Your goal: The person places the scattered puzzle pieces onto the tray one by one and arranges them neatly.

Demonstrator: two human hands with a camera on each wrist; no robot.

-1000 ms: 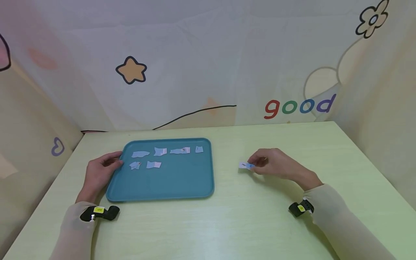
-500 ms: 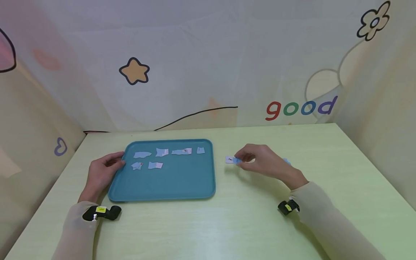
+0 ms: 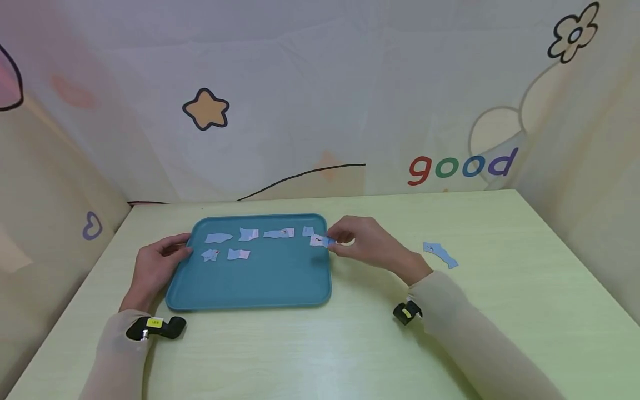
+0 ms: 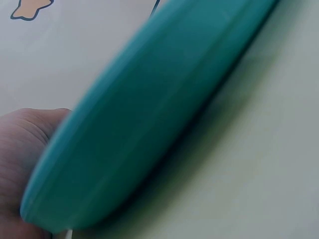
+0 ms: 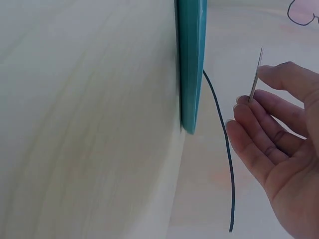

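A blue-green tray lies on the table with several torn pieces of printed paper on it, in two rows. My left hand holds the tray's left rim, thumb and fingers at the edge; in the left wrist view the tray wall hides most of that hand. Over the tray's right rim, my right hand pinches a small blue-and-pink paper piece between thumb and fingertips. Edge-on in the right wrist view, that thin piece stands out from the fingertips, above the tray.
Another torn blue paper piece lies on the pale wooden table, right of the tray beyond my right wrist. A printed cloth with a star and the word "good" hangs at the back and sides.
My right hand has carried the pinched paper piece left, from over the table to over the tray's right side. The blue piece on the table has come into full view. My left hand stays put.
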